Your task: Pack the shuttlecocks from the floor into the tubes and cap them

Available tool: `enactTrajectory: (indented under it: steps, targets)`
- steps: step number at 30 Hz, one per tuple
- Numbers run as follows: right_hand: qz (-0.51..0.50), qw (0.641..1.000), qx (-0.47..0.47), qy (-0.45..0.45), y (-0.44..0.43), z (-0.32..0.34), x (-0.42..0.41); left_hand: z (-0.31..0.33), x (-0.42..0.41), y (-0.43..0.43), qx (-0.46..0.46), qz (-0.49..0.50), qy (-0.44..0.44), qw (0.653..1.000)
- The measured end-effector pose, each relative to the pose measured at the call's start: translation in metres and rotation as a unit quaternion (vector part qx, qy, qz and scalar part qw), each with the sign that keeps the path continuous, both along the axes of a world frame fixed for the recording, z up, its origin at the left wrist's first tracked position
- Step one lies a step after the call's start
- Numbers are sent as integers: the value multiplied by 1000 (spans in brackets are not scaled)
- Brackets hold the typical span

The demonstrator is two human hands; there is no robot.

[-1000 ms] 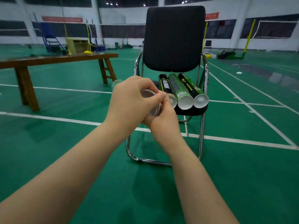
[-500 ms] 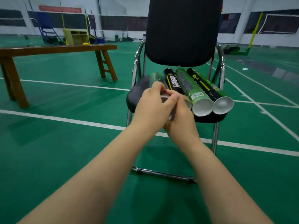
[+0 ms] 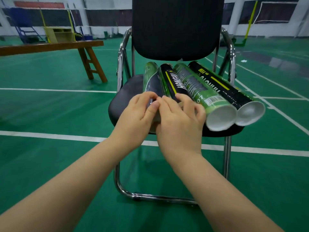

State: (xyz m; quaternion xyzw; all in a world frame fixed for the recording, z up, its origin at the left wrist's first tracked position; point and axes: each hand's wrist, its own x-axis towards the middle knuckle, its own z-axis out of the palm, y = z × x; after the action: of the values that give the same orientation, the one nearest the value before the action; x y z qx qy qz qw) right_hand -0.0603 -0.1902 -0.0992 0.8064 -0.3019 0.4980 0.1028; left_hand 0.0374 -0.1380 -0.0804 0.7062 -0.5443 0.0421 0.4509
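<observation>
Four tubes lie side by side on the seat of the black chair (image 3: 177,27), their near ends toward the camera. A second ago only three lay there, and both hands held the fourth in the air before the chair. That one, the leftmost tube (image 3: 150,76), now rests on the seat, touching the black tube (image 3: 168,79) next to it. The green tube (image 3: 200,91) and the far black tube (image 3: 222,86) lie as before, white ends showing.

The left hand (image 3: 138,114) has come down onto the leftmost tube, its grip curled round the near end with the thumb on top. The right hand (image 3: 180,121) covers that end, fingers spread and lightly bent across the first two tubes. Whether its grip holds anything under the palm cannot be told. The hands touch at the fingertips. A wooden bench (image 3: 50,46) stands to the left on the green floor (image 3: 50,156).
</observation>
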Motion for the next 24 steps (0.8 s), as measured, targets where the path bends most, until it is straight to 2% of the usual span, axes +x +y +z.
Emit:
enactTrajectory:
  steps: [5,8,12,17,20,21,24]
  targets:
    - [-37,997,22,71,-7,4,7,-9,9,-6,-14,12,-71,997]
    - [-48,995,38,84,-9,6,7,-7,12,-7,-15,58,-118,991]
    - [-54,996,44,57,-16,20,3,8,7,-17,-24,86,-122,988]
    - [-77,984,93,133,-22,19,-1,7,1,-26,29,84,-123,988]
    - [-84,964,160,193,-13,26,-3,12,-3,-21,113,56,-104,987]
    - [-80,951,197,224,-10,34,-2,19,-4,-19,147,41,-93,984]
    - [-61,905,310,284,-6,78,-7,54,1,-10,195,13,-131,972]
